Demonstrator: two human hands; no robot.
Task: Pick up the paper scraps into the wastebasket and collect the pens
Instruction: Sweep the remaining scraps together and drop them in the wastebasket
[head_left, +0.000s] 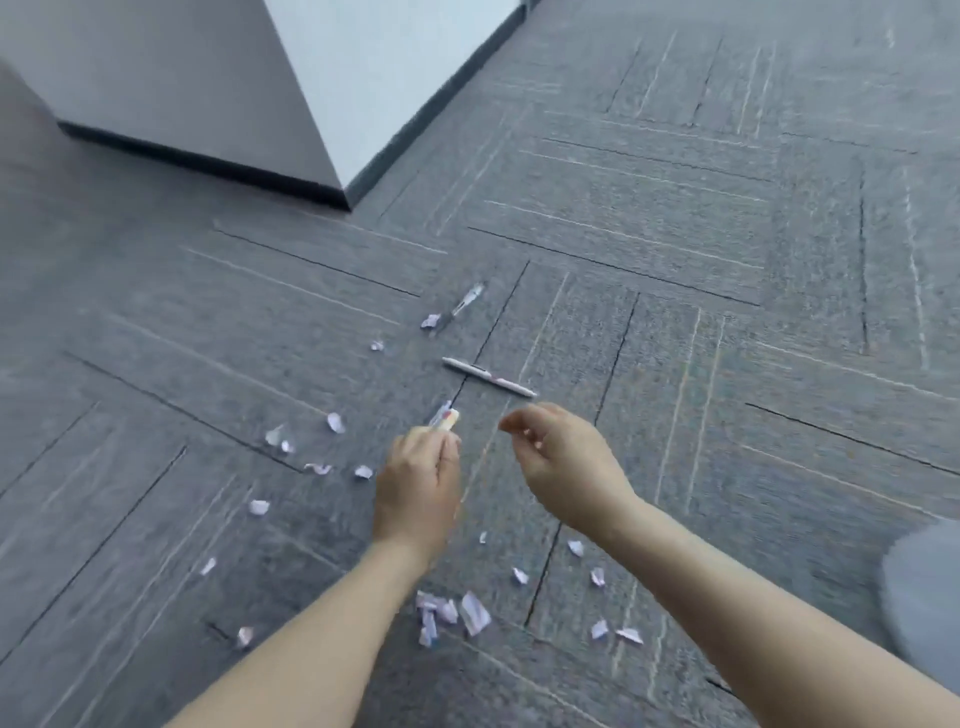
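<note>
Several pale paper scraps lie scattered over the grey carpet, with a clump (451, 614) near my forearms and others such as one scrap (335, 422) to the left. A white pen (488, 377) lies flat just beyond my hands. A clear pen (465, 302) lies farther off beside a scrap. My left hand (420, 488) is closed around a pen (447, 417) whose end sticks out past the fingers. My right hand (561, 465) hovers a little short of the white pen, fingers curled and apart, holding nothing. No wastebasket is in view.
A white and grey wall corner (332, 156) with a dark baseboard juts in at the upper left. A grey rounded shape (924, 597), cut off by the frame, sits at the right edge. The carpet tiles stretch away to the right and back.
</note>
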